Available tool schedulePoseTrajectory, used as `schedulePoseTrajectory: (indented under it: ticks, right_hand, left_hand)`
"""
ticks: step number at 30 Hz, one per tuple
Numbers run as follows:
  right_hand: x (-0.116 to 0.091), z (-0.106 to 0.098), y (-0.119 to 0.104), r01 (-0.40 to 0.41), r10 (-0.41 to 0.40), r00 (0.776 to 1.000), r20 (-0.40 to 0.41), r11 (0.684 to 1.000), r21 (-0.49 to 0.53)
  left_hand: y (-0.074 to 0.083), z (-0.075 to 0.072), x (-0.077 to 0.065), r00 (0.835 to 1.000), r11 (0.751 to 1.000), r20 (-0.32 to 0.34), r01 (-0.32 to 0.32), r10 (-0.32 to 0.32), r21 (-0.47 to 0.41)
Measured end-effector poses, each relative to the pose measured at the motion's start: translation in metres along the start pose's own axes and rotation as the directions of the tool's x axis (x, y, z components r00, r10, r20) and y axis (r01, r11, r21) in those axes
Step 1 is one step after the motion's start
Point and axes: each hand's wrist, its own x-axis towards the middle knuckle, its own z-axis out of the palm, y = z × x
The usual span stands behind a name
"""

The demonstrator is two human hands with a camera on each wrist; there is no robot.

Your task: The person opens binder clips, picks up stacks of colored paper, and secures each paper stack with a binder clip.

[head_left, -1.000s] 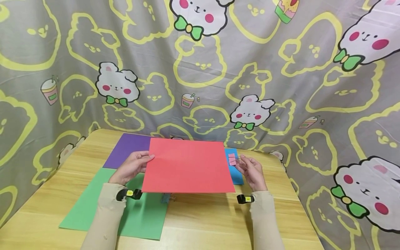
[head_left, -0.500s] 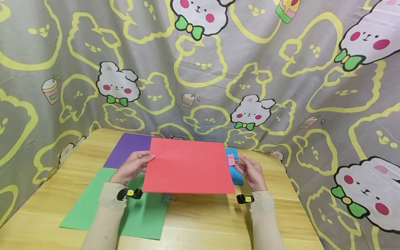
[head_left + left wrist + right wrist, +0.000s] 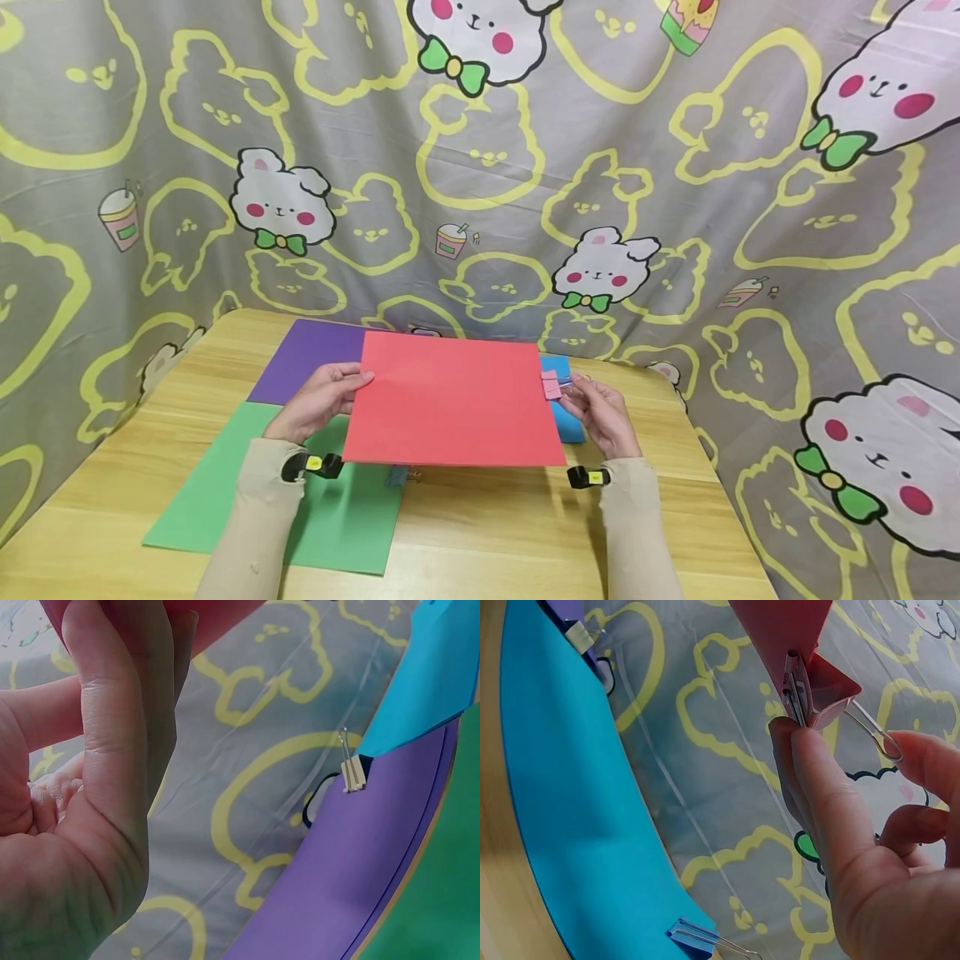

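Note:
A red sheet of card (image 3: 453,400) is held up over the table, nearly level. My left hand (image 3: 318,402) pinches its left edge between thumb and fingers; in the left wrist view those fingers (image 3: 112,742) cover most of the card. At the right edge sits a pink binder clip (image 3: 552,385), its mouth at the card's rim. My right hand (image 3: 603,417) holds the clip by its wire handles. Up close in the right wrist view, the clip (image 3: 831,696) meets the red card (image 3: 784,630), with fingertips at both handles.
Purple card (image 3: 307,358), green card (image 3: 352,533) and blue card (image 3: 567,423) lie on the wooden table (image 3: 510,533). A white binder clip (image 3: 354,774) grips purple and blue; a blue clip (image 3: 692,939) sits on the blue card. Another bluish clip (image 3: 397,475) is at the green card's edge. Patterned curtain (image 3: 495,275) hangs behind.
My right hand has moved slightly left, bringing the pink binder clip from beside the red card onto its right edge. The left hand and the card have barely shifted.

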Motion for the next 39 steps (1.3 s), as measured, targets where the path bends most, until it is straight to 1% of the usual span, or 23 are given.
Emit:
schedulePoseTrajectory:
  ticks: [4,9,18,24,32,39]
  right_hand:
    - [0.0,0.002,0.001,-0.004,0.004,1.0,0.018,1.0,0.008]
    - [0.0,0.006,0.002,-0.01,0.01,1.0,0.023,1.0,0.004]
    - [-0.002,0.012,0.003,-0.029,0.029,1.0,0.002,0.999,-0.017]
    - [-0.002,0.013,0.005,-0.025,0.025,0.999,0.02,0.999,-0.031]
    - [-0.002,0.014,0.005,-0.023,0.024,1.0,0.02,0.999,-0.026]
    - [-0.002,0.013,0.004,-0.027,0.028,0.999,0.033,0.999,-0.033]
  left_hand:
    - [-0.002,-0.001,0.001,1.0,1.0,0.012,-0.003,0.003,0.0]
    - [-0.003,-0.001,0.002,1.0,1.0,0.007,-0.01,0.01,-0.003]
    - [-0.002,-0.002,0.002,1.0,1.0,-0.002,-0.005,0.005,-0.014]
    - [-0.002,-0.002,0.001,1.0,1.0,-0.005,-0.008,0.007,-0.026]
    - [-0.002,-0.002,0.002,1.0,0.999,-0.006,-0.004,0.004,-0.039]
    - [-0.002,-0.003,0.003,1.0,0.999,0.006,-0.005,0.005,-0.036]
